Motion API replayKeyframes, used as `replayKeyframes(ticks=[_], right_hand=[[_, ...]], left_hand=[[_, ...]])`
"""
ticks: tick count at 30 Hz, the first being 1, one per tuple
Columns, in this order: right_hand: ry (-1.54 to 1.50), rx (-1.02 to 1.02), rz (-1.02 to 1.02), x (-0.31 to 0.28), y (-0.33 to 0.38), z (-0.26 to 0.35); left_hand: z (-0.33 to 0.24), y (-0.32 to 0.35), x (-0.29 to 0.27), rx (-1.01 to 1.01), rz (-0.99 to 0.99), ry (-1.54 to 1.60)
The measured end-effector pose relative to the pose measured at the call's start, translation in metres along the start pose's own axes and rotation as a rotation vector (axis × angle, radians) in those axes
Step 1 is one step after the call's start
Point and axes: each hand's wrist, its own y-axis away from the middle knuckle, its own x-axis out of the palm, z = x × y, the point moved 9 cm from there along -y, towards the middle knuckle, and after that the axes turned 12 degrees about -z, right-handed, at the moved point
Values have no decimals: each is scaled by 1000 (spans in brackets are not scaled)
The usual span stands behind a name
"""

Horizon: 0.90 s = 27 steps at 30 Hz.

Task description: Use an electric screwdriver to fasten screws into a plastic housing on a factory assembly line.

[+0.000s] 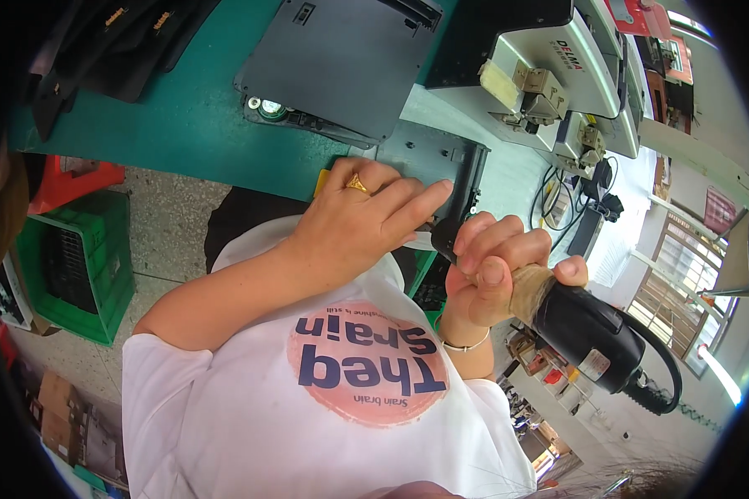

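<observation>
Two hands at the grey metal part [429,158] on the counter [200,133]: left hand [358,220] flat on it, grip open; right hand [491,279] clenched round the black power screwdriver [587,333], long axis slanting up-left toward the part.

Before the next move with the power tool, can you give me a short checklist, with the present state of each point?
1. Right hand has a full grip on the black power tool: ok, fingers wrap the handle.
2. Left hand steadies the grey metal part: ok, it lies flat on it at the bench edge.
3. Left fingers away from the tool tip: not ok, they lie right beside it.
4. Tool tip seated on the part: cannot tell, the hands hide it.
5. Power cord free: ok, it loops off behind the tool, caught on nothing visible.
6. Part flat on the green bench: cannot tell.
</observation>
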Motion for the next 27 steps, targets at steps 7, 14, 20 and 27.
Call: replayKeyframes(ticks=[7, 14, 20, 27], right_hand=[[-121, 142, -129, -12, -10, -14], [-109, 29, -97, -21, -4, -10], [-352, 43, -331, -67, -16, 13], [-394, -22, -471, -110, -29, 36]], left_hand=[[-3, -5, 0, 19, 22, -19], [-14, -16, 1, 7, 109, -61], [-16, -32, 11, -2, 227, -140], [-26, -39, 24, 77, 322, -221]])
